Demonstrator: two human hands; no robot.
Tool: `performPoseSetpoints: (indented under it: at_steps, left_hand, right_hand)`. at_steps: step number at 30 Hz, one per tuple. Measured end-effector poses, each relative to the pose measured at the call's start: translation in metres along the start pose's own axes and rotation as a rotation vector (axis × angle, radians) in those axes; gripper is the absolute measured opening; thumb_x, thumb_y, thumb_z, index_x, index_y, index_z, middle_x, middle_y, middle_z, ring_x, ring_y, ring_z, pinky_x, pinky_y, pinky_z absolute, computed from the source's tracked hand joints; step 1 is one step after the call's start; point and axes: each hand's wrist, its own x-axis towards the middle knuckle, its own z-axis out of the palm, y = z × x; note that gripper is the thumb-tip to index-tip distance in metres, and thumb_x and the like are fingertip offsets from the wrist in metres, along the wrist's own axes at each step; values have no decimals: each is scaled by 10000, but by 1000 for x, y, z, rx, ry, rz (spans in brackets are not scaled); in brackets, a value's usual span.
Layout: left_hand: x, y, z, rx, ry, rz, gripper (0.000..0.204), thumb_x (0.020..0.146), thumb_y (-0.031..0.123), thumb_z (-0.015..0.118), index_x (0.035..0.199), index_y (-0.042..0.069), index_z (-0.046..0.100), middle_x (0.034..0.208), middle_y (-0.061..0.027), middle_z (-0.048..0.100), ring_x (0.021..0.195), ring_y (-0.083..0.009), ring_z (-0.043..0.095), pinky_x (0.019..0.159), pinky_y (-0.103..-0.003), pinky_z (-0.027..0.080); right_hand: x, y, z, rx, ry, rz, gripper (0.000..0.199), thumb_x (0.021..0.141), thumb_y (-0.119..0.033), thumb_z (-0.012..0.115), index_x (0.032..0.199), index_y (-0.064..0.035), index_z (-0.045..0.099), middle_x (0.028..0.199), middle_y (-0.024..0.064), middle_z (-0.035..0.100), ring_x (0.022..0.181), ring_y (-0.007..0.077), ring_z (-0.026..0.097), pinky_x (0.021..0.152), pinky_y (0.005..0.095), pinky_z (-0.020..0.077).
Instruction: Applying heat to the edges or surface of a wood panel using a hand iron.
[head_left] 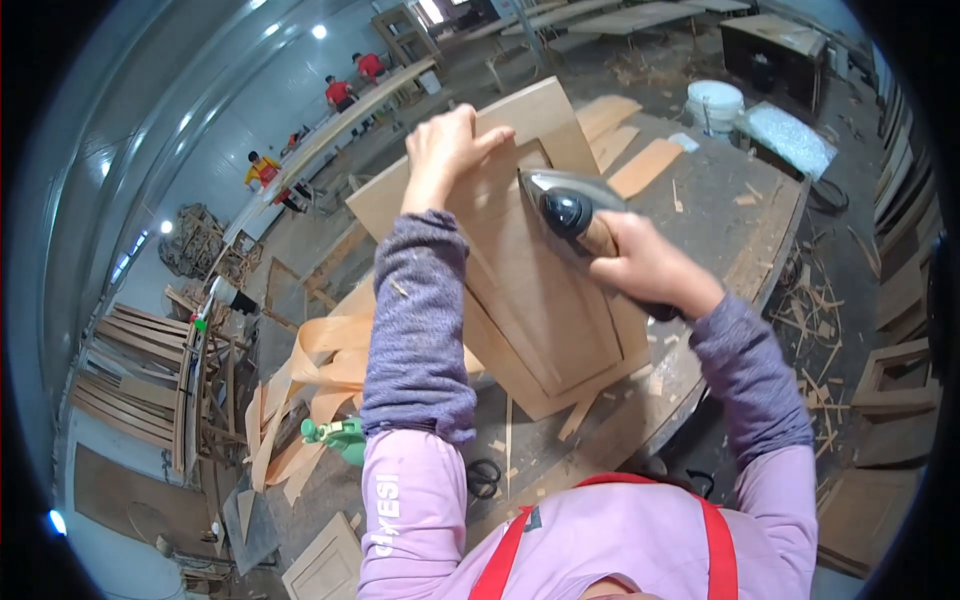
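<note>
A wooden cabinet door panel (pixel 500 240) with a recessed, moulded middle lies slanted on the worktable. My left hand (pixel 447 148) grips its far left part, fingers curled at the edge and thumb stretched out to the right. In my right hand (pixel 655 262) is an electric iron (pixel 572 200), held by its wooden-coloured handle. The iron's metal soleplate rests against the right side of the panel, near the raised frame, its tip pointing away from me. What lies beneath the soleplate is hidden.
Curled veneer strips (pixel 330 350) and a green spray bottle (pixel 338 437) lie at the left. Scissors (pixel 483 478) are near me. Veneer pieces (pixel 645 168), a white bucket (pixel 714 106) and a wrapped block (pixel 788 138) stand beyond. Several co-workers (pixel 340 92) are far left.
</note>
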Motion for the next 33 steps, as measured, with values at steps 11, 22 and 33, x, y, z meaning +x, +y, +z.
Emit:
performPoseSetpoints:
  at_steps: [11,22,33]
  left_hand:
    - [10,-15,9,80,-64,55,694,787,781,581,890,102,676,909,-136,729,917,-326,701,792,-455,529]
    - [18,-27,23,91,-51,86,684,823,764,556,856,87,643,861,-147,702,905,-329,675,785,-437,499]
    - [34,-46,47,55,-86,25,696,837,744,568,804,48,562,862,-180,678,884,-342,649,791,-439,482]
  right_hand:
    - [-87,85,39,-215,-243,40,223,743,-49,650,874,22,484,763,249,598,766,467,607,647,499,468]
    - [-204,147,108,-170,-336,386,245,765,-137,643,912,33,544,803,277,629,807,473,622,721,530,495]
    - [-233,122,151,697,-5,967,147,833,-93,632,878,-6,523,621,68,541,442,166,538,411,340,447]
